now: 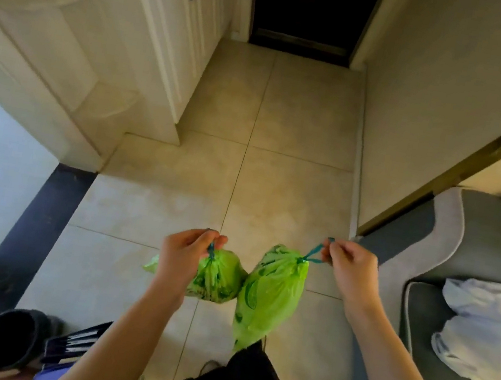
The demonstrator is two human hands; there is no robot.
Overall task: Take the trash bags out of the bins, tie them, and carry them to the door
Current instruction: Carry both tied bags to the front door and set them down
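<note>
Two green trash bags hang in front of me above the tiled floor, their necks drawn closed by teal drawstrings. My left hand pinches the drawstring of the rounder left bag. My right hand grips the teal loop of the longer right bag, which hangs lower, down to my dark trousers. The two bags touch side by side. A dark door stands at the far end of the hallway, straight ahead.
White cabinets line the hallway's left side and a plain wall the right. A grey sofa with white cloth on it sits at my right. A dark cup and folders lie at the lower left. Beige floor tiles run to the door.
</note>
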